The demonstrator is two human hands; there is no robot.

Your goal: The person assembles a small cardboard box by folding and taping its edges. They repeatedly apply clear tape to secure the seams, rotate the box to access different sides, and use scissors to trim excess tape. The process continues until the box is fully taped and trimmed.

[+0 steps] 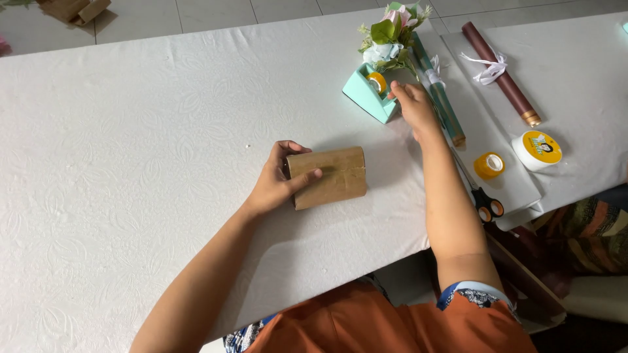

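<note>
Brown-paper-wrapped box (327, 176), likely light, stiff, pinned at left end by left hand (278, 180) (fingers curled); right hand (413, 108) loosely open, touching far mint tape dispenser (369, 95).

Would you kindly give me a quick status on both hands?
Left hand holding brown wrapped box flat on table. Right hand at mint tape dispenser. Nothing between.
</note>
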